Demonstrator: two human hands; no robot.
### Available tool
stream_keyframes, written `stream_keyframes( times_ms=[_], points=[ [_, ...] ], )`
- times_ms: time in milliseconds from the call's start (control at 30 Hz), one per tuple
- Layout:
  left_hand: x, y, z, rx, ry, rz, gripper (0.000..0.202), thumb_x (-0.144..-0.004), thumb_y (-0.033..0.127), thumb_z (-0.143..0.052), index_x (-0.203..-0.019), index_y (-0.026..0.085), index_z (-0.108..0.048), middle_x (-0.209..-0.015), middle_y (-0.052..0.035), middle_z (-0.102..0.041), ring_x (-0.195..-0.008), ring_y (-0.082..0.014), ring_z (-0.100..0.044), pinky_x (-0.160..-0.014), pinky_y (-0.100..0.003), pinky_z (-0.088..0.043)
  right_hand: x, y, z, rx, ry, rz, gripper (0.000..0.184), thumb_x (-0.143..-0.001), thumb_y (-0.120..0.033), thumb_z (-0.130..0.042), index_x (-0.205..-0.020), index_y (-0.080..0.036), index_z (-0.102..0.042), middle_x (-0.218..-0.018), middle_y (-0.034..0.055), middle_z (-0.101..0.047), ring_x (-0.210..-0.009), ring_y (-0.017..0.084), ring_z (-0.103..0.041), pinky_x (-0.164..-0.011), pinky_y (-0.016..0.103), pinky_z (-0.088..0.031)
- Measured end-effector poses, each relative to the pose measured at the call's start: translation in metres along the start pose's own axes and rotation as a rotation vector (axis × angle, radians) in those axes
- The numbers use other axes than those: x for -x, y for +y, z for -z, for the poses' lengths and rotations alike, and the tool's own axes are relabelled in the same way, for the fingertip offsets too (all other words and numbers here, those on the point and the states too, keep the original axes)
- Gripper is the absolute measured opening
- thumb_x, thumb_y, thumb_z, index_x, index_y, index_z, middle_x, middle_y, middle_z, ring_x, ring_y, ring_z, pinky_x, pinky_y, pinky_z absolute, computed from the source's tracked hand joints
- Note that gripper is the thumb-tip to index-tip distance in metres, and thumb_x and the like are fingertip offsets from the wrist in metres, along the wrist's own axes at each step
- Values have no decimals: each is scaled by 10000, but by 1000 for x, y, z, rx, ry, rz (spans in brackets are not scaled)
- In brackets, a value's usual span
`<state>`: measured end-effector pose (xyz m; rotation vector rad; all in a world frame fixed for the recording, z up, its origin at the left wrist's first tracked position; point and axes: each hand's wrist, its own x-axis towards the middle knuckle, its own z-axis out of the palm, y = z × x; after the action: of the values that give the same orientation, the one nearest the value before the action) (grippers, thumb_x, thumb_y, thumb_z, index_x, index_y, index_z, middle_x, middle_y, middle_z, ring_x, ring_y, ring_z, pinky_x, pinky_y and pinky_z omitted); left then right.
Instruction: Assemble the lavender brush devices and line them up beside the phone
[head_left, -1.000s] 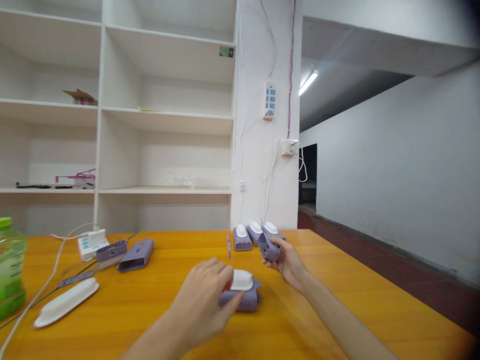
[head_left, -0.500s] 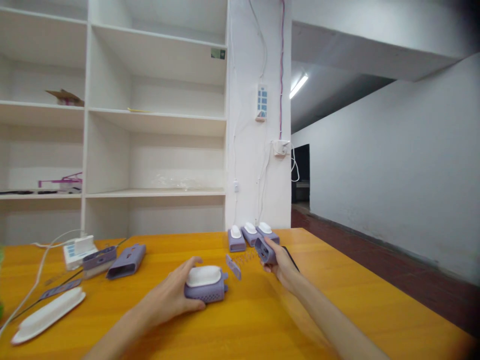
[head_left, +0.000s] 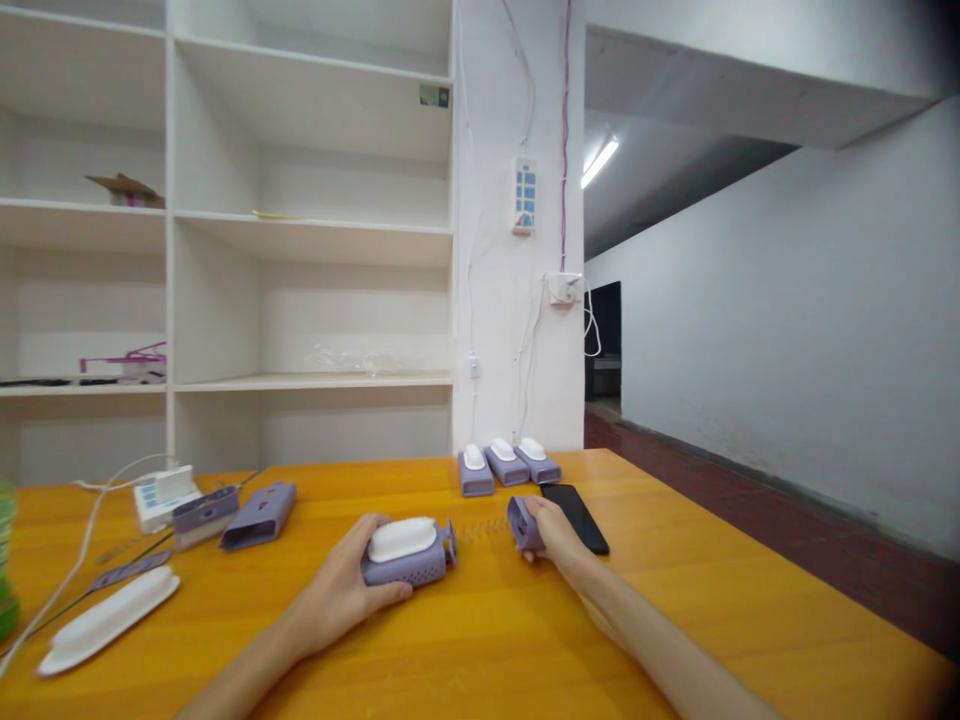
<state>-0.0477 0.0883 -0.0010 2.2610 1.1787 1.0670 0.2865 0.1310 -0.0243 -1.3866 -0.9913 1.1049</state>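
My left hand [head_left: 341,590] is wrapped round a purple housing with a white top [head_left: 406,552] that rests on the orange table [head_left: 480,640]. A thin spring [head_left: 481,530] stretches from its right end toward a small purple end piece [head_left: 519,522], which my right hand [head_left: 553,532] grips on the tabletop. The two parts lie apart, joined only by the spring.
Three finished purple-and-white units [head_left: 507,464] stand in a row at the table's far edge. A black phone [head_left: 576,517] lies right of my right hand. At left are purple shells [head_left: 259,513], a white cover [head_left: 109,620], a power strip [head_left: 161,492] with cable. White shelves stand behind.
My left hand drew the housing back and left, then held it. My right hand came down from in front of the three units to the table with the end piece, uncovering the phone.
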Motion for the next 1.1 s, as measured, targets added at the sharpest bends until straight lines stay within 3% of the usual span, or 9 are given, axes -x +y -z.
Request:
stream_keyframes(
  times_ms=[233, 700, 900, 1000, 1100],
  points=[
    [0, 1, 0, -2, -18, 0, 579, -705, 384, -805, -1185, 210, -531, -1143, -64, -640, -1058, -295, -603, -926, -381, -470, -5, 5, 3, 104, -6, 24, 316, -990, -373, -593, -1220, -157, -594, -1151, 76, -646, -939, 199, -666, -806, 386, -581],
    [1, 8, 2, 88, -35, 41, 516, -728, 456, -797, -1099, 215, -532, -1038, -32, -655, -981, -271, -605, -849, -339, -467, 13, -2, -3, 281, 18, 132, 292, -1013, -402, -547, -1129, -141, -606, -909, 19, -661, -660, 114, -633, -597, 258, -556],
    [1, 6, 3, 71, -69, 20, 524, -728, 430, -789, -1114, 208, -513, -1044, -34, -644, -961, -257, -607, -844, -337, -478, 21, -4, -10, 334, -6, 203, 344, -1037, -454, -470, -1026, -138, -604, -667, -50, -595, -432, 64, -517, -423, 185, -440],
    [2, 10, 2, 35, -69, 21, 525, -722, 416, -784, -1117, 207, -508, -1039, -35, -637, -958, -258, -605, -843, -348, -485, 25, -3, -15, 380, -25, 248, 348, -1049, -433, -366, -961, -166, -572, -531, -77, -533, -336, 87, -487, -343, 182, -340],
    [3, 14, 1, 2, -86, 10, 520, -727, 411, -781, -1123, 211, -509, -1040, -35, -631, -963, -260, -607, -855, -364, -491, 32, -3, -20, 447, -35, 304, 338, -1025, -433, -337, -921, -196, -554, -507, -66, -539, -324, 112, -499, -352, 197, -317]
  ],
)
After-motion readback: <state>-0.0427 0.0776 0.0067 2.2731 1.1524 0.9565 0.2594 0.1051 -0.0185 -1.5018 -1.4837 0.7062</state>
